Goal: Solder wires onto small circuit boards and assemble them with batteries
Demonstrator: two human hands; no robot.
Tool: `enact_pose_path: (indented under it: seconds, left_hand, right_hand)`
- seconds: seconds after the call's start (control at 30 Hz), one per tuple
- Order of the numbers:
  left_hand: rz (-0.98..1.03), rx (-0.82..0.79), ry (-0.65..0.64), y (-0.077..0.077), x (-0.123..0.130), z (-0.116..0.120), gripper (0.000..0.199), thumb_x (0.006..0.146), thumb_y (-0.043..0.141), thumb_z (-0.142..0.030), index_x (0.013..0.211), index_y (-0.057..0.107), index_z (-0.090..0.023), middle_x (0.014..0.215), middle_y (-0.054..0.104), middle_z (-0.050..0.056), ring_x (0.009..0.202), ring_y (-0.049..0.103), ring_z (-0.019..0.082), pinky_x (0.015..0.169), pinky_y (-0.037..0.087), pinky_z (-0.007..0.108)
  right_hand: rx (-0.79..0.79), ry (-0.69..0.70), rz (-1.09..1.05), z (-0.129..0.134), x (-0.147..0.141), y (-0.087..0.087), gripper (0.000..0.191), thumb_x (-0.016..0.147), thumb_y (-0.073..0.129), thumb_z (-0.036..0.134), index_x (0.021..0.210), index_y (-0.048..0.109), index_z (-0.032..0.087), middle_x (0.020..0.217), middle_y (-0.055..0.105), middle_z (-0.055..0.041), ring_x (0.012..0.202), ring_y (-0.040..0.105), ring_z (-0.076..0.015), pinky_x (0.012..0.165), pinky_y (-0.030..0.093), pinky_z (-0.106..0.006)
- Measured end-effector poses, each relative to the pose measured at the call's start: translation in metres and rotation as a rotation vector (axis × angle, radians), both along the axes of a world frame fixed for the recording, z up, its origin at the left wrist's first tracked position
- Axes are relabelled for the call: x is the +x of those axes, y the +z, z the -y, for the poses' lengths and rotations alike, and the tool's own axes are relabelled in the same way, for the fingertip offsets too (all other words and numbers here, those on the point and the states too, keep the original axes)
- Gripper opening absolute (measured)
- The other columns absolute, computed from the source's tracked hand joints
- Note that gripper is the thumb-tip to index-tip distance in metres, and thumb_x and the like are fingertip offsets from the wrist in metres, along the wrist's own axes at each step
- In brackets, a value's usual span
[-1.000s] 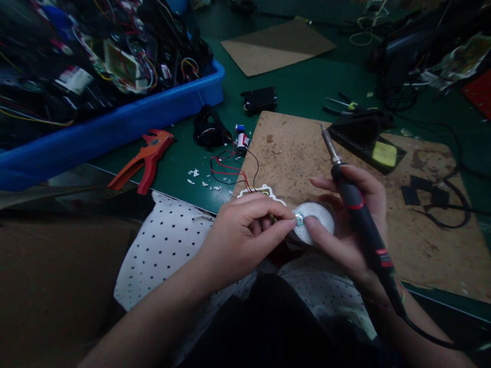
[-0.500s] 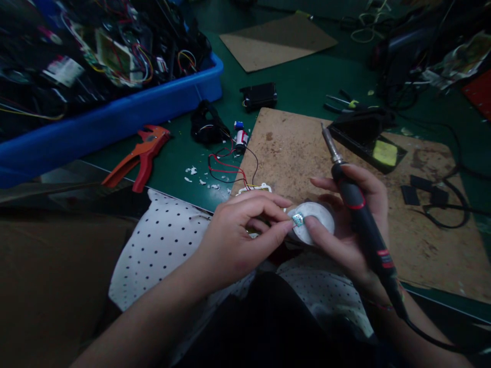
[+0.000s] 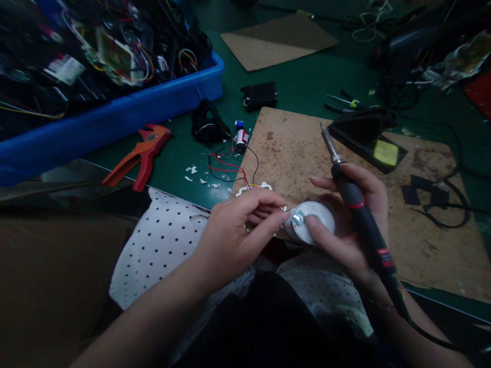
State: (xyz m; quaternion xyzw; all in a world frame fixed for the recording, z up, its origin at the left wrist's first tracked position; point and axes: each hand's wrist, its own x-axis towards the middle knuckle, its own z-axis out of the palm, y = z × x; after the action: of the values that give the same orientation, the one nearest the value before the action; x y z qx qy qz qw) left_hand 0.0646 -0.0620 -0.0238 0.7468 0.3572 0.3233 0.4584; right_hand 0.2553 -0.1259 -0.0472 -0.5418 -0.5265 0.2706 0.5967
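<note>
My right hand (image 3: 345,225) holds a round white disc-shaped part (image 3: 317,217), its thumb pressing beside a small greenish piece (image 3: 298,219) on the disc. The same hand carries a black soldering iron (image 3: 356,209), tip pointing up and away. At the disc's left edge, my left hand (image 3: 245,225) pinches something thin, possibly a wire, close to the small piece. Partly hidden beneath the left fingers is a white-rimmed part (image 3: 264,186). Red and black wires (image 3: 227,170) run from it toward a white and red cylinder (image 3: 242,139).
A blue bin (image 3: 153,105) full of wired parts stands at left, with red-orange pliers (image 3: 148,153) before it. A soldering stand with yellow sponge (image 3: 385,153) is at right on a brown board (image 3: 286,148). Black blocks (image 3: 410,195) lie near a cable.
My left fingers have drawn slightly left, away from the small piece, showing more of it and a thin line between. My right hand has barely moved.
</note>
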Motion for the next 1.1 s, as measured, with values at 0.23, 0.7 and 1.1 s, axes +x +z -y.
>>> enact_pose_path:
  seconds: [0.23, 0.7, 1.1]
  left_hand:
    - [-0.063, 0.088, -0.081, 0.004, -0.003, -0.002, 0.005, 0.093, 0.068, -0.019, 0.092, 0.072, -0.021, 0.092, 0.072, 0.001, 0.082, 0.067, 0.010, 0.070, 0.055, 0.018]
    - [-0.048, 0.156, -0.185, 0.002, 0.003, 0.000, 0.006, 0.092, 0.063, -0.014, 0.088, 0.061, -0.018, 0.110, 0.074, 0.001, 0.071, 0.063, 0.006, 0.060, 0.050, 0.018]
    - [-0.044, 0.099, -0.118, 0.006, 0.008, 0.001, 0.009, 0.087, 0.065, -0.010, 0.080, 0.064, -0.016, 0.105, 0.077, 0.003, 0.057, 0.056, 0.004, 0.052, 0.046, 0.017]
  right_hand:
    - [-0.016, 0.002, 0.010, 0.001, 0.000, 0.000, 0.079, 0.071, 0.079, 0.016, 0.138, 0.047, 0.040, 0.134, 0.058, -0.0022, 0.124, 0.062, -0.0246, 0.092, 0.060, -0.043]
    - [-0.038, -0.022, 0.016, 0.001, -0.002, 0.003, 0.075, 0.072, 0.080, 0.020, 0.137, 0.047, 0.039, 0.132, 0.061, -0.0030, 0.120, 0.063, -0.0243, 0.094, 0.059, -0.044]
    - [0.140, -0.295, -0.046, -0.003, 0.003, 0.006, 0.050, 0.080, 0.077, 0.036, 0.127, 0.060, 0.042, 0.131, 0.058, 0.0009, 0.103, 0.068, -0.0202, 0.086, 0.058, -0.039]
